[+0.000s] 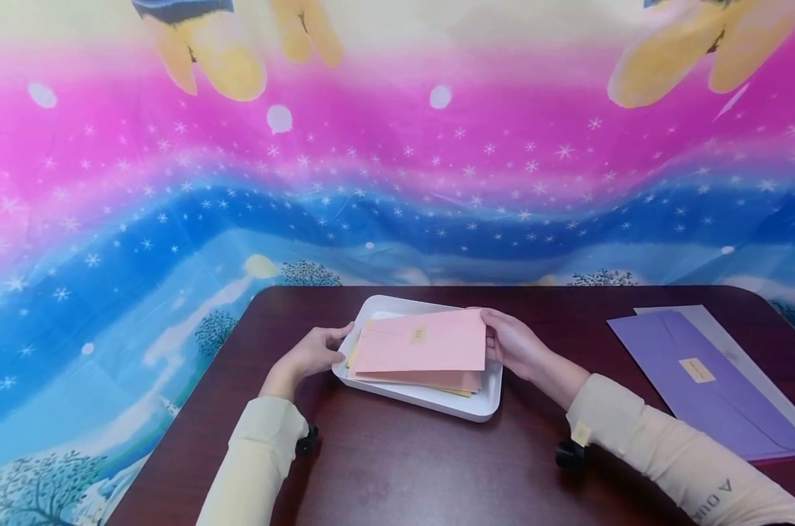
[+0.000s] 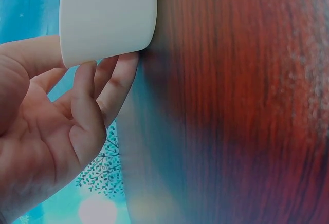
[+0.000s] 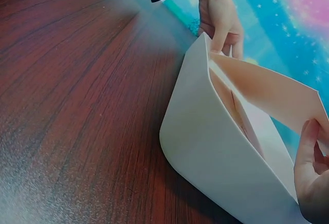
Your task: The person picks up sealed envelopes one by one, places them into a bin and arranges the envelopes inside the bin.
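A white tray (image 1: pixel 430 403) on the table holds a small pile of envelopes. On top is a pink envelope (image 1: pixel 391 343) with a small gold label, its right side raised above the others. My right hand (image 1: pixel 519 347) pinches the right end of this envelope, as the right wrist view also shows. At the tray's left end, my left hand (image 1: pixel 310 354) grips the rim; in the left wrist view its fingers (image 2: pixel 115 88) reach around the corner. Yellow envelope (image 1: pixel 463 392) edges peek out below, and most of the lower pile is hidden.
On the right of the dark wooden table (image 1: pixel 397 467) lie a purple envelope (image 1: pixel 706 394) with a gold label and a whitish envelope (image 1: pixel 739 336) partly under it. A printed curtain (image 1: pixel 397 183) hangs behind the table's far edge.
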{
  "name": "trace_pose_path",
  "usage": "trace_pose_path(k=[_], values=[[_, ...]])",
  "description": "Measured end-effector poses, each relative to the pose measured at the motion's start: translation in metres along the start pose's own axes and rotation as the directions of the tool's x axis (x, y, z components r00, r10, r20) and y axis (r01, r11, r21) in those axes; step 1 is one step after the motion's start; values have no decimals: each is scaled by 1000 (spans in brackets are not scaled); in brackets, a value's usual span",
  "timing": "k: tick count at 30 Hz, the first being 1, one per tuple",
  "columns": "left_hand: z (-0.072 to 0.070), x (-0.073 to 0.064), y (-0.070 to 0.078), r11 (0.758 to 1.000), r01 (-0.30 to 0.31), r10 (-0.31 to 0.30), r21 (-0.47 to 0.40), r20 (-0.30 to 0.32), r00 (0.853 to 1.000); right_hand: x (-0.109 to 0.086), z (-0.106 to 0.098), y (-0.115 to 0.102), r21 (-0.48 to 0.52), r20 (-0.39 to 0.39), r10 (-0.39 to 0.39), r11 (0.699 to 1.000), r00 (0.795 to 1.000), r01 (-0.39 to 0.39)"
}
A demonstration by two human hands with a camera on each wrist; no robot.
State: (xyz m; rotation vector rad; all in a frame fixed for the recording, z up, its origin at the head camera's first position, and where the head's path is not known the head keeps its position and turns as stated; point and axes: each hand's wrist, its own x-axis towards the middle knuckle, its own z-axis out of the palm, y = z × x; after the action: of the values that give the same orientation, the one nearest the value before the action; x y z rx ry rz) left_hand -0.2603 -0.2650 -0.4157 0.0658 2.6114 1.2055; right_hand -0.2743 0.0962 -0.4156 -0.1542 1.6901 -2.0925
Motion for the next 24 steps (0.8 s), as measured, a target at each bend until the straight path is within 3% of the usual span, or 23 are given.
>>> trace_pose_path(k=[12, 24], values=[[0, 0, 1, 1000, -1, 1, 10, -3, 1000, 0, 2, -5, -155, -6, 74, 985, 997, -74], [0, 0, 1, 1000, -6, 6, 6, -4, 1000, -11, -4, -14, -169, 47, 86, 983, 995, -77]])
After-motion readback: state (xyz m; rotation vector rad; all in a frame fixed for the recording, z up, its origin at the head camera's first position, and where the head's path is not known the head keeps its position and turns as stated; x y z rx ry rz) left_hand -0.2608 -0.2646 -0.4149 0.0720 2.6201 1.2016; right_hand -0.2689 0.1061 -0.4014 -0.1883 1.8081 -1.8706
